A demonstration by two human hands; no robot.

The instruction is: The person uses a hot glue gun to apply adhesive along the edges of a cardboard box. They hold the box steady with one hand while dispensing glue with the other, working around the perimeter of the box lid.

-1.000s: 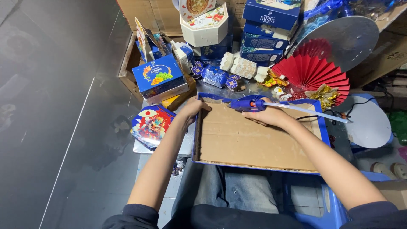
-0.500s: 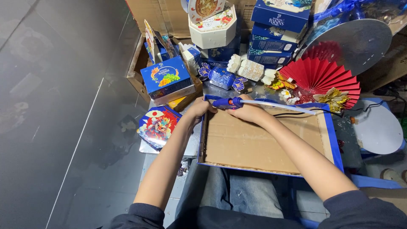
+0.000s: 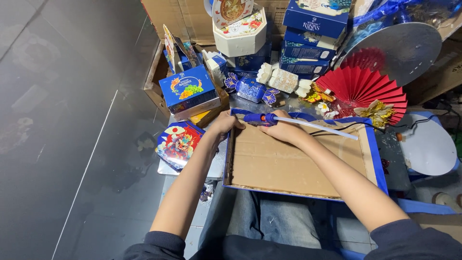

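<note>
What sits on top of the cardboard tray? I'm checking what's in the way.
On the cardboard tray, both forearms and a blue glue gun held by the right hand; the left hand grips its corner. Anything under them is hidden.

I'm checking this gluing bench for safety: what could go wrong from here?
The left hand sits right by the glue gun nozzle that the right hand holds, so a burn seems possible. The gun's cord trails across the cardboard tray and might snag. The tray appears to rest on the lap and could tip.

Dark grey glossy floor tiles (image 3: 62, 120) with pale seams, scuffed, light reflecting off them. Brown cardboard cartons (image 3: 168, 14) stacked at the back. Low wooden crate (image 3: 155, 82) on floor.
</note>
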